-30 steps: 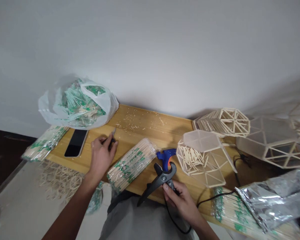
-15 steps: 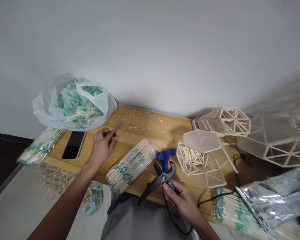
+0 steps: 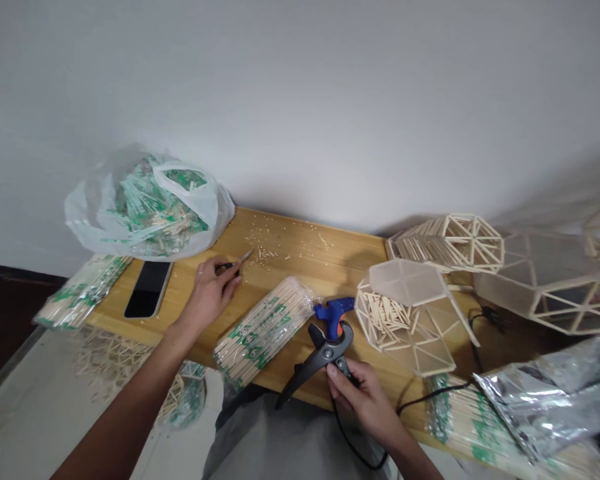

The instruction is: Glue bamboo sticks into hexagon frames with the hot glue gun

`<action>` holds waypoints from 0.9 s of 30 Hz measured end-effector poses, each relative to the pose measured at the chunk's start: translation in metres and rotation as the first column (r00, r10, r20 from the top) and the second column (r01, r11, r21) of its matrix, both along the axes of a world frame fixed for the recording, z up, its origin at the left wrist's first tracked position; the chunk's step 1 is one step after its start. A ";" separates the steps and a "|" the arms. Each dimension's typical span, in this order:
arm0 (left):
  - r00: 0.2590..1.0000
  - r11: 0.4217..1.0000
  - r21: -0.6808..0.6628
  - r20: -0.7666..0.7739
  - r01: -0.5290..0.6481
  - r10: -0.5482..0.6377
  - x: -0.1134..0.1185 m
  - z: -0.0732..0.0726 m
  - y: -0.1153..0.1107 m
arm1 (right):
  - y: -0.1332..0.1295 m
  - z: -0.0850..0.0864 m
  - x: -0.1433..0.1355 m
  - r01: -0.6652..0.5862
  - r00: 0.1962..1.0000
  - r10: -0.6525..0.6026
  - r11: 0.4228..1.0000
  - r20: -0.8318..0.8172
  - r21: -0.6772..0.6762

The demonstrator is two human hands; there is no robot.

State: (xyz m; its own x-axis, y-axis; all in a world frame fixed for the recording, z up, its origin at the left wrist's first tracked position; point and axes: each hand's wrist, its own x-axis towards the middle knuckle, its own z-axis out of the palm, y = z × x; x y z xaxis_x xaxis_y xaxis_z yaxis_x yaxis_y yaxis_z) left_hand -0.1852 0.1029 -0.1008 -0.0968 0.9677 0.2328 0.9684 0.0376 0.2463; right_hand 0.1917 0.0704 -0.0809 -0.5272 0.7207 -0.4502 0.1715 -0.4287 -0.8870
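My left hand [image 3: 214,288] is closed on a small tool [image 3: 233,265] with a dark handle and a pointed tip, low over the wooden table [image 3: 300,240]. Small pale crumbs [image 3: 265,253] lie just beyond its tip. Near the front edge, my right hand [image 3: 363,400] grips a dark grey cutter [image 3: 325,357] by one handle, its jaws pointing up and left. Behind the cutter lies a blue glue gun [image 3: 336,310], partly hidden. A plastic-wrapped pack of sticks [image 3: 265,330] rests between my hands.
A white plastic bag [image 3: 150,207] of wrappers stands at the left, near a phone [image 3: 149,290]. Hexagonal stick frames [image 3: 445,243] and a tray of short sticks [image 3: 387,320] are at the right, with a silver bag [image 3: 555,387] and a black cable [image 3: 415,402].
My left hand has moved slightly right with the small tool, whose tip now reaches the crumbs. My right hand has stayed nearly still with the cutter.
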 end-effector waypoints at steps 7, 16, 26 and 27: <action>0.927 0.939 0.077 -0.151 -0.334 0.342 -0.005 0.008 0.007 | 0.001 0.002 -0.001 -0.002 1.000 0.002 1.000 -0.024 0.001; 0.940 0.964 -0.024 -0.231 -0.265 0.253 -0.019 0.008 0.023 | 0.001 0.000 0.001 0.008 1.000 -0.007 1.000 -0.019 0.014; 0.967 0.970 0.024 -0.085 -0.240 0.241 -0.017 0.004 0.040 | -0.002 0.001 0.000 0.014 1.000 -0.014 1.000 -0.014 -0.013; 0.959 0.964 0.028 -0.093 -0.265 0.266 -0.018 0.005 0.045 | -0.002 0.000 0.001 0.017 1.000 -0.017 1.000 -0.016 -0.006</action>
